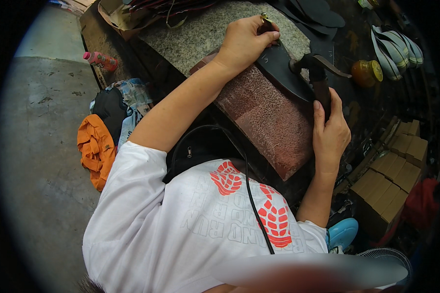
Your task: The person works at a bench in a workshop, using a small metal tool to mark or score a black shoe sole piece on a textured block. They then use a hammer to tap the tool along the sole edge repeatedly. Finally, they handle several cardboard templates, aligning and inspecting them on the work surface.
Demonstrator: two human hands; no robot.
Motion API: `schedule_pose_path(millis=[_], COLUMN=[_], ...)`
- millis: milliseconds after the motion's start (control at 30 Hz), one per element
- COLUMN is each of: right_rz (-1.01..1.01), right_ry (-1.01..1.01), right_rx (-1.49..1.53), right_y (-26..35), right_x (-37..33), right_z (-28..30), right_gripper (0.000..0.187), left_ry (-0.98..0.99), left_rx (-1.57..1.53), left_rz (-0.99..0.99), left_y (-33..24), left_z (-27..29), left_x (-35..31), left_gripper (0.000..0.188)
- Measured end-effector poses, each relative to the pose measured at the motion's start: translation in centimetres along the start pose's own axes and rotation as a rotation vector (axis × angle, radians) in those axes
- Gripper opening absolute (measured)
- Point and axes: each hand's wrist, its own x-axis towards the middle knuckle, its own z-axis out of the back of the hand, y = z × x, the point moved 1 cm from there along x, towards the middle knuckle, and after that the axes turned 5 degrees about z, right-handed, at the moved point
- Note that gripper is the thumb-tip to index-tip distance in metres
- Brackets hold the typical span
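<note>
A black shoe insole lies on a reddish-brown, rough-topped board. My left hand is closed at the insole's far end, thumb and fingers pinched there; a small yellowish bit shows by the fingertips, too small to name. My right hand is wrapped round the dark handle of a hammer with a curved, tapering peen. The hammer's round face is down at the insole's right edge and appears to touch it. Part of the handle is hidden in my palm.
A speckled stone slab lies beyond the board. More black soles, an orange jar and stacked pale straps are at the far right. Cardboard boxes stand right. Left are a pink bottle and an orange cloth.
</note>
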Motion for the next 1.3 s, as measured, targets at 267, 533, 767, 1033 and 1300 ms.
schedule_pose_path(millis=[267,533,767,1033,1300], right_rz=[-0.035,-0.047,-0.135,0.201,0.033], right_ry=[0.018,0.086,0.195,-0.436,-0.043], right_rx=[0.011,0.032,0.108,0.588,0.162], right_y=[-0.4,-0.3,-0.8,2.0,-0.2], right_x=[-0.4,0.0,1.7,3.3,1.8], right_z=[0.1,0.8,2.3,7.8,2.3], right_gripper=[0.039,0.040,0.047,0.048,0.053], left_ry=[0.000,-0.040,-0.047,-0.100,-0.093], left_rx=[0.007,0.205,0.469,0.547,0.496], left_rz=[0.004,-0.147,-0.327,-0.593,-0.465], left_y=[-0.3,-0.7,-1.6,-2.5,-1.9], left_z=[-0.1,-0.3,-0.7,-1.7,-1.3], left_x=[0.0,-0.4,-0.6,-0.8,-0.6], left_gripper=[0.014,0.016,0.014,0.008,0.009])
